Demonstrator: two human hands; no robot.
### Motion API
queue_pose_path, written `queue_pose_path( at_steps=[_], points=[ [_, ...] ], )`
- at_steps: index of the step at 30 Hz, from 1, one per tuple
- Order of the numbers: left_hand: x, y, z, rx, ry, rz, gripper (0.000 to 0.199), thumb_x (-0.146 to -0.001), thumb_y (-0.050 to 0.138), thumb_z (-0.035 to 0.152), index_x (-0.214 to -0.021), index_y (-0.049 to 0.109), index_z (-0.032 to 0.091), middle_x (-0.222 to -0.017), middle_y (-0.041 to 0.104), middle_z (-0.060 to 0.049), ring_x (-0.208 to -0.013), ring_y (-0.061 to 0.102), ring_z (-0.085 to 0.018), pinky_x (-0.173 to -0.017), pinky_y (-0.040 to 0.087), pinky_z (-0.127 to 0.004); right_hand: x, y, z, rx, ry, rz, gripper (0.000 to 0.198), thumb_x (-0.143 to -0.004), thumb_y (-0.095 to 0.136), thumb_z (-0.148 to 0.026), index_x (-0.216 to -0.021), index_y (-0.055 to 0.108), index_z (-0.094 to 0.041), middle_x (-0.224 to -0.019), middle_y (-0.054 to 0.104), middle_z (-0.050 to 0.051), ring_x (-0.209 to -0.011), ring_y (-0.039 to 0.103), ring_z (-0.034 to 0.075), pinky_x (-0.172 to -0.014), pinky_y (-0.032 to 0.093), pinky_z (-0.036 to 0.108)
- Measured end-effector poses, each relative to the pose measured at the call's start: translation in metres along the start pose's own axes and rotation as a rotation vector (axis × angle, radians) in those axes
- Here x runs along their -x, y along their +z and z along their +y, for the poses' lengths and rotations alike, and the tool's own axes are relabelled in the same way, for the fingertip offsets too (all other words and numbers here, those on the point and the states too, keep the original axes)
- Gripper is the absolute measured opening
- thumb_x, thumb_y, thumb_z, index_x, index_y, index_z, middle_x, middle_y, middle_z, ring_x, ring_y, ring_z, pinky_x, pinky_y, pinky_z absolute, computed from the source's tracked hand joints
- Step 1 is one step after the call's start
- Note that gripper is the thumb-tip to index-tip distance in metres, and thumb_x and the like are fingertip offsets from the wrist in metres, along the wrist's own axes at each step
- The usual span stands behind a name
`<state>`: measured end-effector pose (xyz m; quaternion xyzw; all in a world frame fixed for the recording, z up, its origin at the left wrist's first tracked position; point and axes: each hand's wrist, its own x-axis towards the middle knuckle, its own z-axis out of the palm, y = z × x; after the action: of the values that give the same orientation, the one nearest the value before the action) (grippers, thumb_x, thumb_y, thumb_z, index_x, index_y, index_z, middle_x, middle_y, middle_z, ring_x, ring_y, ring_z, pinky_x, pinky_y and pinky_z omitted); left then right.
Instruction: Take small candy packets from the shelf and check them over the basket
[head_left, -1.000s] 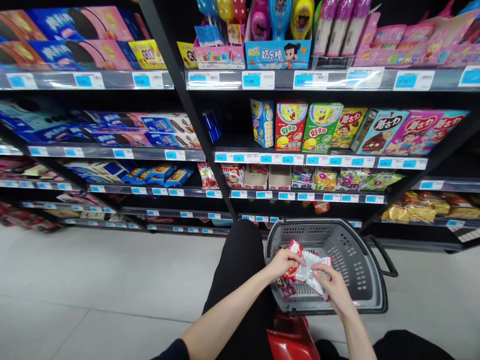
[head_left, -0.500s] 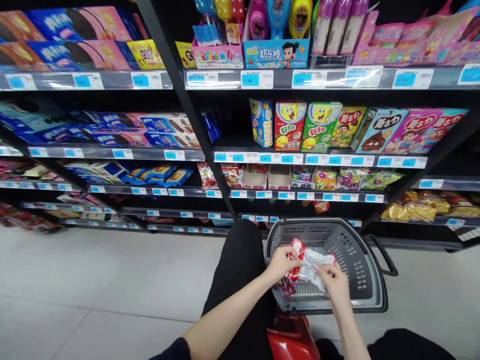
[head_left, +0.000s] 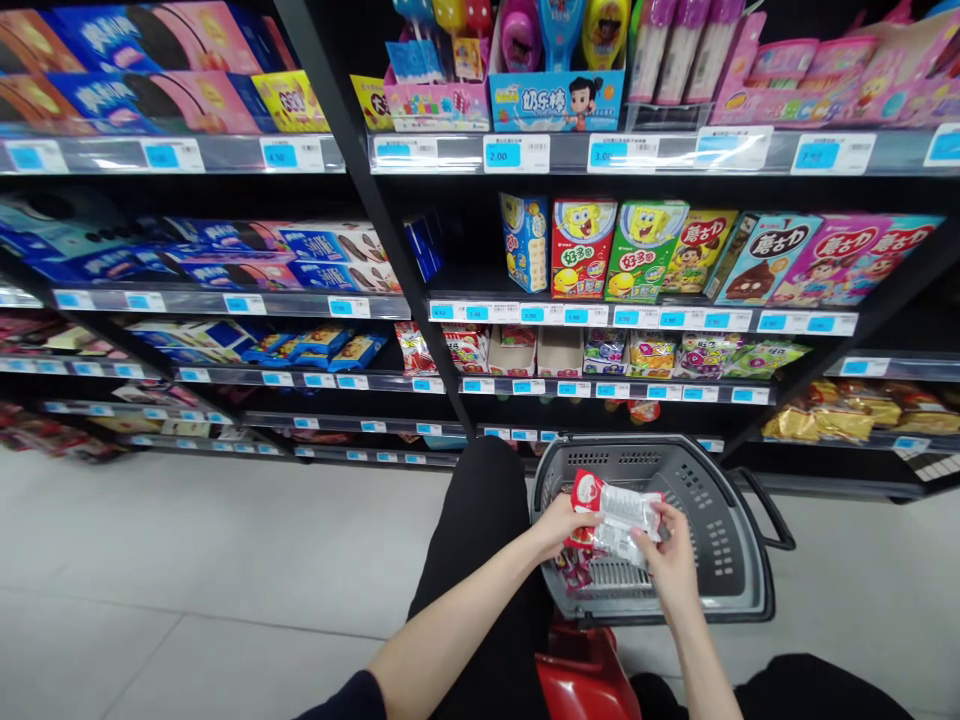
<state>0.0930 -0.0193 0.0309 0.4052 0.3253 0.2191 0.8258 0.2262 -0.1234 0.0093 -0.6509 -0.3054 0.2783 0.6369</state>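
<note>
Over the shopping basket [head_left: 739,590], my left hand [head_left: 561,525] pinches the left end of some red-and-silver snack packets [head_left: 630,507]. My right hand [head_left: 670,548] grips their right end between thumb and fingers. A white round mark shows on the red end, and the silver part carries small print too fine to read. They look like two packets lying side by side, though the overlap makes this hard to tell. Below my left hand, dark red and purple packets [head_left: 574,568] lie at the left of the grey slotted basket.
Shelves ahead hold boxed snacks, such as a green box [head_left: 645,250] and a red box [head_left: 583,248]. Small bags [head_left: 651,354] fill the shelf below. The basket's black handle [head_left: 772,520] sticks out right. A red object [head_left: 585,675] stands in front of the basket, beside my knee [head_left: 487,480].
Both hands have turned the packets so that they lie flatter and more of the printed silver side shows. My right hand's fingers have shifted up along the right end.
</note>
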Motion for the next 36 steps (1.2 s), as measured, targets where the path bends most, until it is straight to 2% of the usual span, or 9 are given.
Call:
queue_pose_path(
  at_steps=[7,12,16,19,22,24,29,32,36],
  points=[
    [0.007,0.001,0.011,0.046,-0.101,-0.188,0.047,-0.061,0.07,0.037,-0.095,0.061,0.005,-0.08,0.065,-0.015,-0.067,0.062,-0.026,-0.059,0.049,-0.042,-0.004,-0.018,-0.007,-0.312,0.192,-0.001,0.047,-0.062,0.069,-0.034,-0.103,0.048,-0.025,-0.076,0.058,-0.002,-0.064,0.058,0.016,-0.058,0.047,0.027],
    [0.006,-0.005,0.009,0.104,-0.15,-0.318,0.049,-0.07,0.06,0.045,-0.102,0.056,0.008,-0.092,0.063,-0.017,-0.079,0.061,-0.026,-0.066,0.049,-0.043,-0.002,-0.017,-0.009,-0.399,0.277,0.038,0.038,-0.059,0.07,-0.037,-0.092,0.06,-0.019,-0.07,0.065,0.002,-0.067,0.061,0.02,-0.063,0.049,0.033],
    [0.001,-0.012,0.009,0.146,-0.421,-0.372,0.07,-0.068,0.041,0.069,-0.107,0.053,0.013,-0.094,0.063,-0.015,-0.084,0.06,-0.027,-0.065,0.047,-0.042,0.0,-0.016,-0.004,-0.309,0.188,0.127,0.031,-0.056,0.072,-0.039,-0.077,0.066,-0.018,-0.076,0.067,0.006,-0.07,0.061,0.022,-0.07,0.048,0.037],
    [-0.002,-0.018,0.009,0.219,-0.587,-0.412,0.076,-0.062,0.043,0.074,-0.104,0.055,0.012,-0.093,0.063,-0.016,-0.08,0.061,-0.027,-0.061,0.047,-0.035,-0.001,-0.024,-0.006,-0.224,0.085,-0.022,0.021,-0.057,0.072,-0.037,-0.068,0.068,-0.019,-0.078,0.068,0.007,-0.081,0.06,0.025,-0.079,0.045,0.041],
    [-0.004,-0.021,0.007,0.308,-0.481,-0.305,0.053,-0.066,0.062,0.049,-0.101,0.057,0.009,-0.092,0.064,-0.014,-0.081,0.062,-0.022,-0.069,0.047,-0.031,-0.002,-0.035,-0.017,-0.165,-0.066,-0.311,0.01,-0.065,0.069,-0.032,-0.063,0.069,-0.022,-0.082,0.067,0.008,-0.102,0.053,0.028,-0.09,0.038,0.044],
    [-0.005,-0.022,0.004,0.294,-0.385,-0.215,0.043,-0.063,0.069,0.023,-0.102,0.057,0.009,-0.092,0.064,-0.012,-0.083,0.062,-0.02,-0.077,0.045,-0.03,-0.002,-0.038,-0.025,-0.144,-0.088,-0.375,0.008,-0.067,0.067,-0.031,-0.067,0.071,-0.024,-0.096,0.064,0.009,-0.111,0.047,0.029,-0.091,0.038,0.043],
    [-0.005,-0.014,0.002,0.227,-0.167,-0.041,0.045,-0.052,0.073,0.008,-0.095,0.06,0.007,-0.086,0.066,-0.013,-0.076,0.064,-0.021,-0.077,0.047,-0.035,0.004,-0.017,-0.026,-0.349,0.112,-0.138,0.055,-0.065,0.065,-0.04,-0.117,0.052,-0.026,-0.132,0.043,0.009,-0.115,0.045,0.03,-0.087,0.044,0.043],
    [-0.006,-0.01,0.005,0.171,-0.04,-0.022,0.048,-0.046,0.077,0.012,-0.092,0.062,0.008,-0.084,0.067,-0.012,-0.074,0.064,-0.022,-0.075,0.048,-0.035,0.006,0.0,-0.014,-0.373,0.293,-0.017,0.07,-0.061,0.068,-0.042,-0.124,0.043,-0.024,-0.116,0.059,0.011,-0.1,0.057,0.029,-0.077,0.05,0.042],
    [-0.011,-0.013,0.003,0.005,0.005,0.058,0.04,-0.046,0.078,0.025,-0.08,0.067,0.007,-0.073,0.068,-0.009,-0.068,0.063,-0.021,-0.073,0.048,-0.035,0.005,0.005,0.001,-0.366,0.414,-0.145,0.052,-0.057,0.072,-0.041,-0.101,0.061,-0.014,-0.081,0.071,0.011,-0.08,0.065,0.03,-0.066,0.052,0.042]
  ],
)
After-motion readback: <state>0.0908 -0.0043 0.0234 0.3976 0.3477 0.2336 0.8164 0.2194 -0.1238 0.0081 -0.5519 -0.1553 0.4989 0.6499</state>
